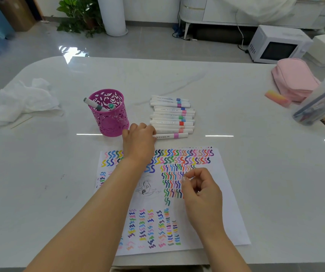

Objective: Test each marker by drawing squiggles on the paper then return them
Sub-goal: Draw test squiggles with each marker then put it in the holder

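Observation:
A white sheet of paper (226,203) lies in front of me, covered with rows of coloured squiggles and a small pencil sketch. Behind it, several white markers (172,116) with coloured bands lie side by side in a row. My left hand (139,139) rests at the left end of the nearest marker, the pink-banded one (174,136), with fingers curled on its tip. My right hand (201,191) hovers over the paper, fingers loosely curled and pinched, holding nothing I can see. A magenta cut-out pen cup (109,116) holds two markers with green ends.
Crumpled white tissue (23,101) lies at the far left. A pink pouch (293,79), a pink-yellow eraser (277,98) and a tipped clear tub of pens (318,103) sit at the right. The table's front edge is just below the paper.

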